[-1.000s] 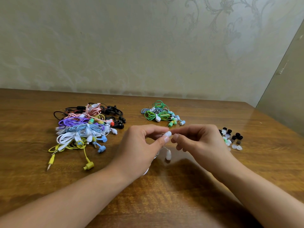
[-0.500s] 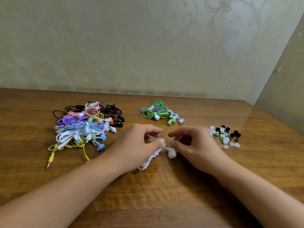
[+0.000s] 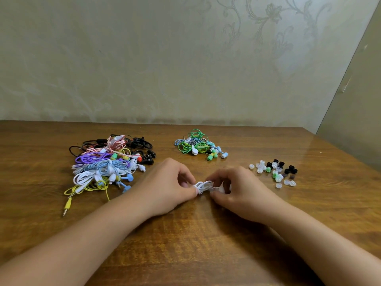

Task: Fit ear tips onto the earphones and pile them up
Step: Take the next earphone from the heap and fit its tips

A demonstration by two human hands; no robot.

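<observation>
Between my two hands a bunched white earphone cable [image 3: 203, 186] is gathered into thin, smooth loops; my left hand [image 3: 165, 186] pinches one end of the bundle with curled fingers, and my right hand [image 3: 237, 188] has its fingers curled round the other end, where a rounded white bud shows just under my fingertips. Both hands sit low over the glossy, wood-grained table [image 3: 195, 244]. Beyond my left fingers and out to their left lies the big tangle of earphones [image 3: 107, 164]: flat and round rubbery cords in pink, purple, pale blue, white, yellow and black, too knotted to count, with one yellow jack plug trailing toward me. Straight beyond my fingertips is a smaller pile of earphones [image 3: 199, 146], mostly green cord with pale blue, green and white buds. Off to the right of my right fingers sits one scatter of loose ear tips [image 3: 274, 172], small soft domes, clear, black and green, roughly two dozen.
</observation>
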